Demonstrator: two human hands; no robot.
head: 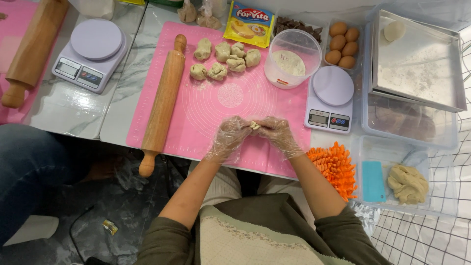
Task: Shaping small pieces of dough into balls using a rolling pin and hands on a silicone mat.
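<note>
Both gloved hands pinching one small dough piece point(254, 125) over near edge of pink mat point(206, 113): left hand point(229, 135) and right hand point(277, 132) fingers closed narrow on it. Seven shaped lumps point(225, 59) already lined at mat's far side; big dough mass point(408, 183) left in clear tub point(365, 147), so probably early-to-mid. Mat centre open. Rolling pin point(162, 103) along left edge, scale point(329, 99) and flour cup point(293, 58) crowding right; orange mitt point(336, 167) just beside right wrist.
</note>
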